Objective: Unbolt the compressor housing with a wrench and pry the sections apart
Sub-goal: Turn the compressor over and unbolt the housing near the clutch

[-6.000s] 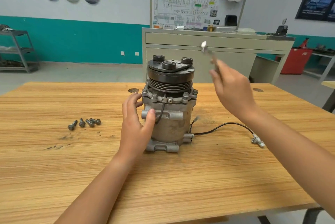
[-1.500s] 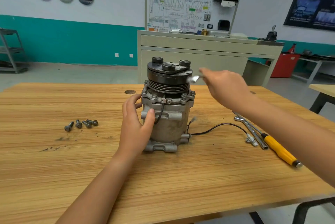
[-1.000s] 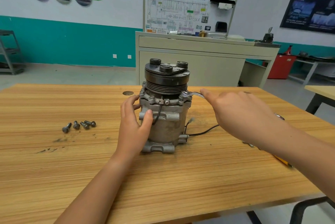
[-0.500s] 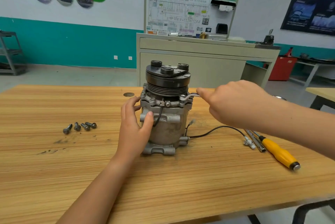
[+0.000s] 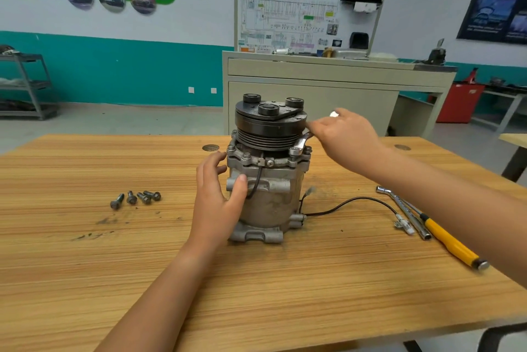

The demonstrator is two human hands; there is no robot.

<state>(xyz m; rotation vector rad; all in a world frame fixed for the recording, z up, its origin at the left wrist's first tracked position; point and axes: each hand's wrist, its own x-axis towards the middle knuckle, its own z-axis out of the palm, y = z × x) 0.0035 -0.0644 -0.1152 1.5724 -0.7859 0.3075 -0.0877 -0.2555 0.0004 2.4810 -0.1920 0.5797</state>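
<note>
Both hands are engaged. I record the right hand (image 5: 346, 140) with fingers curled round the shank of the wrench (image 5: 301, 143), whose ring end sits over a bolt head (image 5: 293, 151) at the front right of the flange (image 5: 281, 163); the tool's free end shows just above the knuckles. The left hand (image 5: 216, 203) grips the compressor (image 5: 271, 197) on its left side, thumb across the front, steadying it upright on the table (image 5: 285, 294). Change noted: six seconds back the wrench was held in the air, clear of the unit; within the last second or so it was seated on this bolt, and its handle now lies steeper and closer to the black pulley (image 5: 269, 126) than half a second ago. I judge a loosening stroke to be under way, with little swing left before the handle meets the pulley, so a reset will probably be needed. Relative to the grip, the bolt lies just below and left of the right hand, joined to it by the wrench. Other bolt heads remain seated in the flange, while four loose bolts (image 5: 135, 198) lie well to the left on the table. A yellow-handled screwdriver (image 5: 450, 243) and a socket bar (image 5: 405, 210) lie to the right, near the compressor's cable (image 5: 350, 200). The sections are not yet parted.
</note>
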